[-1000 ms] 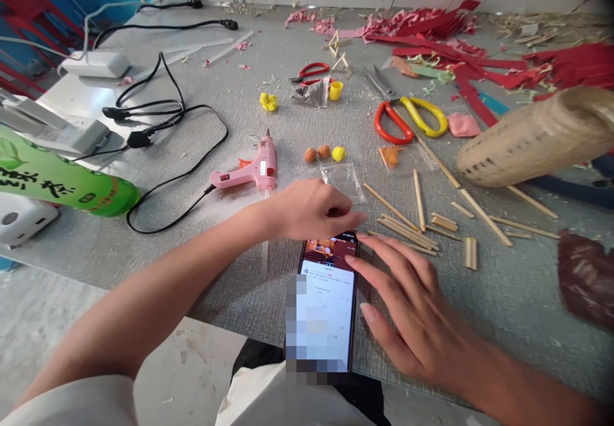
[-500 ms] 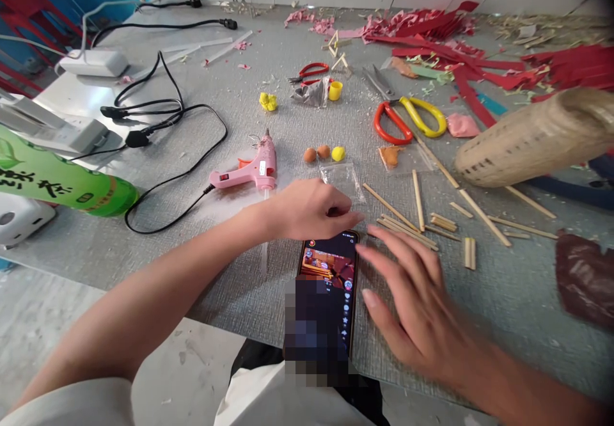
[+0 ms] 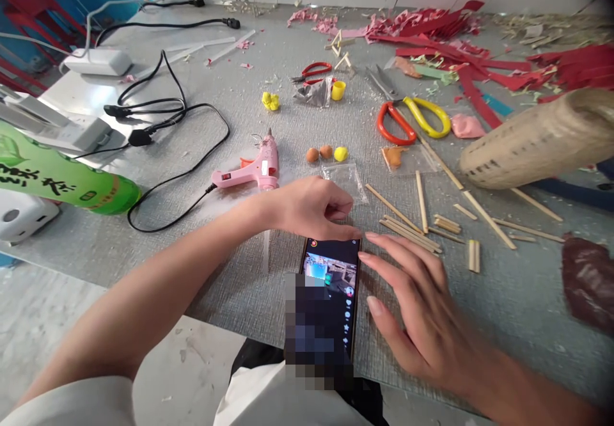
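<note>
A smartphone (image 3: 330, 269) lies on the table in front of me, its screen lit with a picture and a column of icons; its lower part is pixelated. My left hand (image 3: 316, 205) rests across the phone's top end, fingers curled in and thumb stretched along the top edge. I see nothing in it. To the right of the phone is my right hand (image 3: 415, 291), open with fingers spread, its index fingertip close to the phone's side edge. Beyond my left wrist lies a pink glue gun (image 3: 261, 167) with a clear glue stick (image 3: 266, 253) behind it.
Scissors (image 3: 397, 122), small clay balls (image 3: 326, 152), wooden sticks (image 3: 412, 234) and a brown cylindrical object (image 3: 532, 141) lie beyond and to the right. Red paper strips (image 3: 432, 29) are heaped at the back. A green bottle (image 3: 71, 180) and black cables (image 3: 182, 100) are at left.
The picture on the phone's screen has changed from a reddish scene to a bluish one. My hands have barely moved; the view has shifted slightly.
</note>
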Motion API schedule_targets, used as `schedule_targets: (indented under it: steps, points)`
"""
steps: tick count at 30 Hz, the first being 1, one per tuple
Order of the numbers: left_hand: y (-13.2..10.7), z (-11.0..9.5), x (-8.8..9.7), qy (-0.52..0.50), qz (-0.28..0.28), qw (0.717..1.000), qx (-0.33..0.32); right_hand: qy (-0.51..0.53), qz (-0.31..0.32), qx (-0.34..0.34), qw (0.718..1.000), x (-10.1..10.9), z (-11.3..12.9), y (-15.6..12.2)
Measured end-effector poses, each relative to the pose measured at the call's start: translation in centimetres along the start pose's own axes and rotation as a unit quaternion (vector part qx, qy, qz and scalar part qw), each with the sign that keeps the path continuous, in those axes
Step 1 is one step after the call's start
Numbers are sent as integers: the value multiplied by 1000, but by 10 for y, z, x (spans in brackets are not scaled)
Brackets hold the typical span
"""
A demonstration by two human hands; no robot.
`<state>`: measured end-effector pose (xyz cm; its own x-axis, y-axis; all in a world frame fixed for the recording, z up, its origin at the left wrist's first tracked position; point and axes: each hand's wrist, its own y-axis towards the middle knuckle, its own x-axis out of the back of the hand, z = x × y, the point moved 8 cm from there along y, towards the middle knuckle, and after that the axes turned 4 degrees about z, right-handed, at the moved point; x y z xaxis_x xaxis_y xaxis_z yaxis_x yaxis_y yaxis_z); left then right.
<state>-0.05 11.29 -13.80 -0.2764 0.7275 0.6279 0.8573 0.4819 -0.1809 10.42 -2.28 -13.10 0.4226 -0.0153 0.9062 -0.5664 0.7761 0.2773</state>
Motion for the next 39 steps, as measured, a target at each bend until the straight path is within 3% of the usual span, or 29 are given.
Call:
schedule_targets:
  steps: [39]
  points:
    - [1, 6, 1, -45, -2, 999, 1, 20, -67, 43, 997, 15, 7, -2]
